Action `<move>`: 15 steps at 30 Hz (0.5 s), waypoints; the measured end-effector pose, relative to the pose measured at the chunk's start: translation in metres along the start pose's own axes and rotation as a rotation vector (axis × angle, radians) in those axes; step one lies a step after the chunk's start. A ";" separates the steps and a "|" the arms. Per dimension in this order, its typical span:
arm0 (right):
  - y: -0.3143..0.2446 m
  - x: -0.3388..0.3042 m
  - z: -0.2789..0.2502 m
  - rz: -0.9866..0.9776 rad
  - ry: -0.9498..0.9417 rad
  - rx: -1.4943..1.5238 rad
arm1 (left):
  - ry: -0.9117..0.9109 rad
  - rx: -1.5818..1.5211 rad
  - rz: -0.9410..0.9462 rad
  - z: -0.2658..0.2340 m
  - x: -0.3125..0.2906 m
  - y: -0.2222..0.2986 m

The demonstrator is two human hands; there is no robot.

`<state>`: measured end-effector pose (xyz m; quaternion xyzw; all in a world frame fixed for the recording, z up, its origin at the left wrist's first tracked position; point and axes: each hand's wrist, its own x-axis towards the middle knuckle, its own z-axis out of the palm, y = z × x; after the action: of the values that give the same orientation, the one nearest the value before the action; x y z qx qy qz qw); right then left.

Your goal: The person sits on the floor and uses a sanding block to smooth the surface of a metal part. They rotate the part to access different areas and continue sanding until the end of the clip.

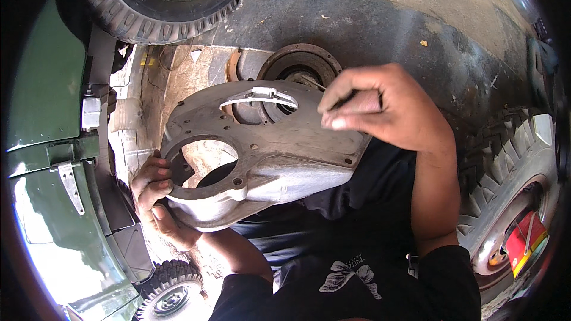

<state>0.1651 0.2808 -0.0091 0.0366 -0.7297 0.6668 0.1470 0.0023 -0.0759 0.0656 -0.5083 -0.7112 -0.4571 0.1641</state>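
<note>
A large grey cast-metal housing (291, 142) with a wide round bore, a curved slot and several bolt holes is tilted in front of my body. My left hand (157, 196) grips its left end beside the round bore, with the fingers wrapped at the edge. Over the housing's right side, my right hand (395, 107) is raised, with thumb and fingers pinched together. Whatever lies between those fingertips, if anything, is too small or hidden to make out. A light strip with a small block (262, 94) shows at the slot's upper edge.
Beyond the housing, a round dark metal part (315, 53) and a brownish ring (232, 66) lie on the floor. A green vehicle (47, 95) stands at left, with a green-rimmed wheel (163, 28) at the top. Another tyre (493, 184) is at right, by a red-and-yellow package (526, 239).
</note>
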 end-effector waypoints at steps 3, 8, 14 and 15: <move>0.005 -0.002 0.005 0.087 -0.193 0.102 | 0.019 -0.019 0.008 0.002 -0.001 -0.004; -0.004 0.001 0.010 -0.002 -0.236 0.008 | 0.045 -0.002 0.006 0.007 0.000 -0.001; -0.008 0.001 0.018 0.000 -0.233 0.010 | 0.058 -0.069 0.023 0.012 0.004 0.000; -0.009 0.001 0.018 -0.027 -0.223 -0.021 | 0.065 -0.058 0.030 0.015 0.005 0.000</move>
<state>0.1637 0.2618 -0.0015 0.1186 -0.7480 0.6488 0.0743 0.0032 -0.0602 0.0610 -0.5084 -0.6843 -0.4911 0.1791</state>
